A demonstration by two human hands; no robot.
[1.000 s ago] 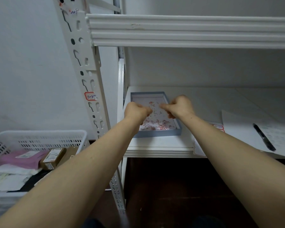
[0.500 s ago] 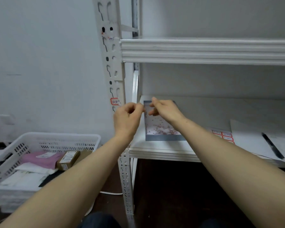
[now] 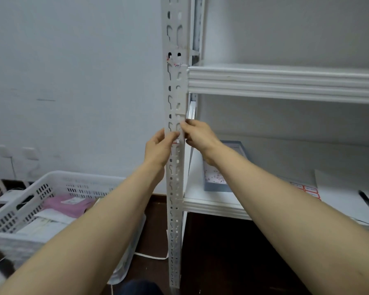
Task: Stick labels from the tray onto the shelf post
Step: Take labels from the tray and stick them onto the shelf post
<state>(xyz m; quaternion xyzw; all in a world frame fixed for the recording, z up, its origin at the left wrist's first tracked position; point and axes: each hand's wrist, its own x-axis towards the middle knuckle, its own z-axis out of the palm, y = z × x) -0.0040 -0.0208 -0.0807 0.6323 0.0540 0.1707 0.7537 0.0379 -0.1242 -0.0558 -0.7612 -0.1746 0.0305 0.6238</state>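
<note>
Contact is all on the front face of the shelf post (image 3: 175,99), which stands upright at the front left corner of the lower shelf (image 3: 200,201). The left hand (image 3: 158,146) comes at the post from its left edge and the right hand (image 3: 199,136) from its right edge. The 2 sets of fingertips nearly meet across the narrow face, roughly midway between the upper shelf beam (image 3: 285,81) and the lower shelf.

A small pale label (image 3: 181,135) shows between them, too small to tell which way it lies; the post's long axis runs vertically. The right hand has its fingers curled and appears to pinch the label's right side. Whether the left hand pinches the other side or only presses on the post, I cannot tell. Just below the fingertips, 1 red-bordered label (image 3: 176,142) already sits on the post.

The tray (image 3: 217,187) lies below and beyond the hands, near the left edge of the lower shelf. The next move looks like a press straight into the post face, with both hands equally near.
</note>
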